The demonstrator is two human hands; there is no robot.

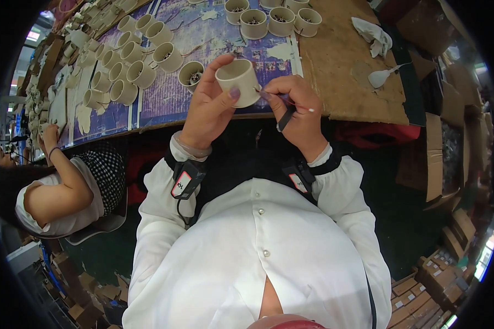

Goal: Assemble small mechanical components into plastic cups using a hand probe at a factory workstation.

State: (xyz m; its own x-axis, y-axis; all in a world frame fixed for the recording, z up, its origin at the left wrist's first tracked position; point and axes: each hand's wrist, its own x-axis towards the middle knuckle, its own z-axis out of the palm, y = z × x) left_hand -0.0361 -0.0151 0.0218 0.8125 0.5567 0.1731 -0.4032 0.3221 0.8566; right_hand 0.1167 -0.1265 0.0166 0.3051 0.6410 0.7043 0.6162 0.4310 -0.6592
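My left hand point(207, 104) grips a cream cup-shaped housing point(240, 82), thumb on its outer wall and fingers behind it. The round mouth tilts upward. At the housing's right side, my right hand point(299, 109) is closed, its thumb and forefinger pinched by a small spot on the wall. A dark slim tool point(286, 117) sticks out below those fingers; its kind is unclear. A thin red wire with a white end point(311, 110) lies across the same hand. Just beyond my left hand, a similar housing point(191, 75) with small parts inside stands on the table.
Several cream housings point(141, 74) crowd the blue-covered table point(164, 107) at left; others point(280, 22) holding small parts stand at the back. On the brown board point(346, 82) at right lie a white cloth point(372, 36) and a white nozzle bottle point(379, 78). A co-worker point(66, 186) sits at left.
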